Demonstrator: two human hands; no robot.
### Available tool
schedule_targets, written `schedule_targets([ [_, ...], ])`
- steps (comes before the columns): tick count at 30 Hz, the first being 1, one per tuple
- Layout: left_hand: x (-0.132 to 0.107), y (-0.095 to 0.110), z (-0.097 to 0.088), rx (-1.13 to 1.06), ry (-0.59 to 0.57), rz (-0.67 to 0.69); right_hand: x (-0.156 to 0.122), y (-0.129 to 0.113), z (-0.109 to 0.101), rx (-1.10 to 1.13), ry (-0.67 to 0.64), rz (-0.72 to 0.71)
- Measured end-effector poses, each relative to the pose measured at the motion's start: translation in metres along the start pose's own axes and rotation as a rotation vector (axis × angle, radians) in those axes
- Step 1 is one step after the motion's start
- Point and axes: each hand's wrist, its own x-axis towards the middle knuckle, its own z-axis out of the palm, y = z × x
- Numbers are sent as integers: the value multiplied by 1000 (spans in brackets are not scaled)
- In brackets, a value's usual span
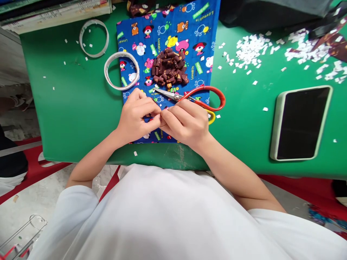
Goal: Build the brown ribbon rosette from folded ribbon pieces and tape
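My left hand (139, 116) and my right hand (188, 122) meet above a blue cartoon-print cloth (189, 34). Their fingertips pinch together, and whatever is between them is too small and hidden to name. Scissors (176, 97) with one red and one yellow handle lie against the far side of my right hand, blades pointing left. That hand covers part of them, so I cannot tell if it grips them. Just beyond the blades sits a pile of small dark-brown rolled pieces (169, 66). A white tape roll (106, 72) rests partly on the cloth, near my left hand.
Another ring-shaped roll (81, 38) lies on the green table (73, 104). Stacked books (62, 14) stand at the far left. On the right are scattered white paper bits (251, 48), a phone (300, 122) and a dark fabric item (271, 12).
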Motion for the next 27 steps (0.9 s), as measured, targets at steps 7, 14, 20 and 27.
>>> schedule_targets([
  [7, -2, 1, 1, 5, 7, 3, 2, -1, -1, 4, 57, 4],
  [14, -2, -1, -2, -23, 7, 5, 13, -8, -13, 385, 114, 185],
  [20, -2, -2, -1, -29, 9, 21, 15, -9, -15, 521, 85, 223],
  [27, -1, -2, -2, -39, 22, 44, 14, -8, -16, 548, 41, 238],
])
